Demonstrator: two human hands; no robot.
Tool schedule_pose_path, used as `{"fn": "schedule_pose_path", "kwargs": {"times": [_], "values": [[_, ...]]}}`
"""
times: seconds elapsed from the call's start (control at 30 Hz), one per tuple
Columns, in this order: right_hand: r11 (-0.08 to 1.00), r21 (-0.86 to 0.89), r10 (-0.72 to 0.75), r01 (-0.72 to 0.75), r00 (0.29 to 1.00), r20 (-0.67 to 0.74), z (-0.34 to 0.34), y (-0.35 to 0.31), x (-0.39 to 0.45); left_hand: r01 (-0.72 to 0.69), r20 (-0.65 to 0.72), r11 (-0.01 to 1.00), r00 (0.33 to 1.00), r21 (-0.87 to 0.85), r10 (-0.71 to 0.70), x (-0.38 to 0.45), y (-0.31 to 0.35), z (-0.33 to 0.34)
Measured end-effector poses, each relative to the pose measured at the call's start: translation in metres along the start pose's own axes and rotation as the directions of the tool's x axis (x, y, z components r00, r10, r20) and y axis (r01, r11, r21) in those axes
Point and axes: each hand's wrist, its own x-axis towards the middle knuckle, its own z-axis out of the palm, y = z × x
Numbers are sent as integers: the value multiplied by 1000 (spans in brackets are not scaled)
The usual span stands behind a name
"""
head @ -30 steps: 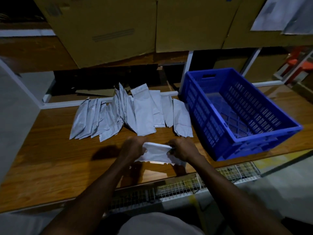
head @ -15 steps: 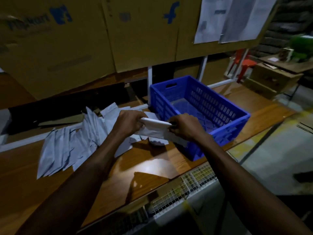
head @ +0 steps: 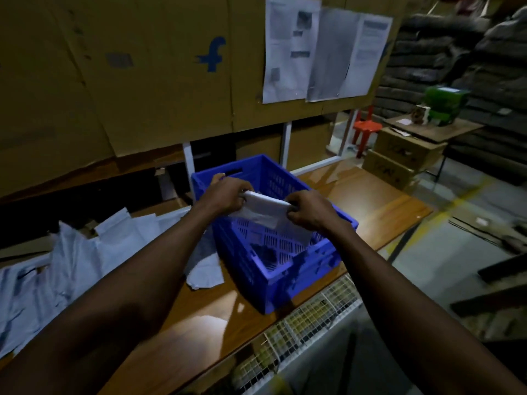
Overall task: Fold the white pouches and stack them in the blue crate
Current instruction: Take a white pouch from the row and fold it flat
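While both hands (head: 226,195) (head: 309,210) grip a folded pouch (head: 263,209) | wooden table (head: 370,195) | cardboard wall (head: 159,81), dim room

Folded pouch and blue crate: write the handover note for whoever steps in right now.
Left hand grips the left end of the folded pouch; right hand grips its right end.
The pouch hangs over the open blue crate, not yet set down.
Crate floor shows no stacked pouches where visible.
Unfolded pouches lie spread on the wooden table, left of the crate.
Done: this pouch folded.
Left: lower it into the crate, then fold and stack the others.
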Motion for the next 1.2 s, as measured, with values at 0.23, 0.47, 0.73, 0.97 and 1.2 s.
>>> {"fn": "schedule_pose_path", "kwargs": {"times": [0.23,0.47,0.73,0.97,1.2], "values": [[992,66,104,-105,994,30,31,42,42,-30,101,996,995,78,22,65,2,37],[962,78,256,-260,965,55,62,70,85,46,204,999,978,6,-47,139,-34,106],[939,-117,333,-323,939,87,105,89,130,-46,212,999,976,-14,48,200,-61,172],[917,-173,382,-358,915,132,129,98,153,21,319,1000,947,-2,-20,233,-71,218],[913,-215,373,-346,922,101,132,94,161,114,341,993,935,-31,-96,240,-71,225]]}}
